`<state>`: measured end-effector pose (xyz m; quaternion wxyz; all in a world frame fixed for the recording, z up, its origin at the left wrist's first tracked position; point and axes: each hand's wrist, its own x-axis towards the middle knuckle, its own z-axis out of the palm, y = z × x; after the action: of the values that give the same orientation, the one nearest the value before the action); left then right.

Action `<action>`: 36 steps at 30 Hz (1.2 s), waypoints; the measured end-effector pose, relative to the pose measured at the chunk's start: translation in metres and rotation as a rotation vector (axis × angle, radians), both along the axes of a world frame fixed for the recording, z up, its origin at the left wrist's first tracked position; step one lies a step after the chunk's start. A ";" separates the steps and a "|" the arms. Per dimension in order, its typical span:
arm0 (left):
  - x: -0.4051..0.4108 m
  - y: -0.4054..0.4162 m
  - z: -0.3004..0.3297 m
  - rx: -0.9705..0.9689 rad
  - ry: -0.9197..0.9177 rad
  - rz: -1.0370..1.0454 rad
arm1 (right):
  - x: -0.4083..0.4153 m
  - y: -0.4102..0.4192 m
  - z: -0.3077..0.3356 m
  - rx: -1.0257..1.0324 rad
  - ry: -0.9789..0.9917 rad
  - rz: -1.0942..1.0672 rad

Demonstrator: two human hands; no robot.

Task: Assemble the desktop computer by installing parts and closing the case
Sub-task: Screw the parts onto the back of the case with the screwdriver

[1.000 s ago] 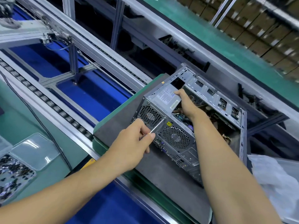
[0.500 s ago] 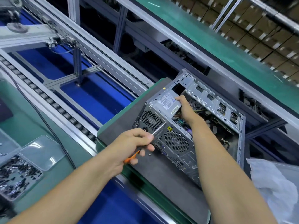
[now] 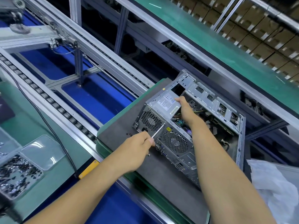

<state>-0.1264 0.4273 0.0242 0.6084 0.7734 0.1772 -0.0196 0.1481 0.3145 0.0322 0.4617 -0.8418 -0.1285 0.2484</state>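
An open grey computer case lies on its side on a dark pallet, rear panel facing me. My right hand reaches into the case and grips the inner edge of the labelled power supply at the case's near corner. My left hand holds a screwdriver; its silver shaft points up at the rear panel between the power supply grille and the round fan grille. The screwdriver's handle is hidden in my fist.
A few loose screws lie on the pallet beside the case. A clear tray of dark screws and its lid sit at the left. Roller conveyor rails run behind. Crumpled plastic wrap lies at right.
The view shifted slightly. My left hand closed round the screwdriver so its orange handle no longer shows, the shaft staying against the rear panel. My right hand stays on the power supply.
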 end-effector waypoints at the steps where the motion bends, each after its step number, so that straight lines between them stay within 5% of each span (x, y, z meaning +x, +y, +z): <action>1: -0.001 0.000 0.000 0.047 -0.022 0.001 | 0.000 0.000 0.000 -0.001 0.003 -0.001; 4: -0.004 0.003 0.003 0.229 -0.093 0.032 | 0.001 0.000 -0.001 0.004 0.013 0.000; 8: -0.006 0.004 0.008 0.173 -0.080 -0.008 | 0.002 0.000 -0.002 0.022 0.027 0.000; 14: -0.003 -0.007 0.006 0.341 -0.031 0.005 | 0.002 0.001 -0.001 0.006 0.026 0.005; 21: -0.001 0.001 -0.003 0.076 -0.007 -0.030 | -0.001 0.000 0.001 0.000 0.031 0.020; 29: -0.008 -0.004 0.006 0.119 -0.121 0.041 | 0.005 -0.001 -0.002 -0.003 0.019 0.025; 33: -0.008 -0.011 0.008 0.366 -0.095 0.095 | 0.003 0.000 -0.002 -0.003 0.019 0.017; 36: -0.007 -0.012 0.010 0.375 -0.021 0.126 | 0.001 0.000 0.000 0.005 0.011 0.025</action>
<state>-0.1334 0.4155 0.0337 0.4555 0.8607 0.2194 0.0600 0.1496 0.3143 0.0322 0.4614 -0.8376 -0.1371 0.2585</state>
